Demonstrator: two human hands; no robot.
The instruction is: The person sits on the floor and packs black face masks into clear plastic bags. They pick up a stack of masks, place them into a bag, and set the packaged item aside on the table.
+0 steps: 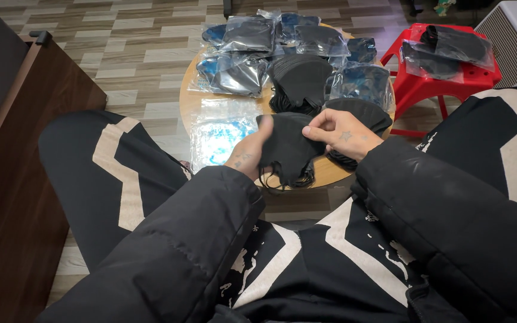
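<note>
Both hands gripping a stack of black fabric face masks.
Left hand and right hand pinch it; bagged packs fill the round wooden desk, loose masks remain.

A stack of black fabric face masks sits at the centre of the frame, above black puffer-jacket sleeves and black trousers patterned with broad cream bands at the bottom. Clear plastic bags with blue print cover a round light-wood tabletop at upper centre. A bright red plastic stool stands at upper right, a dark brown wooden cabinet at left, on grey-beige wood-plank flooring.
</note>
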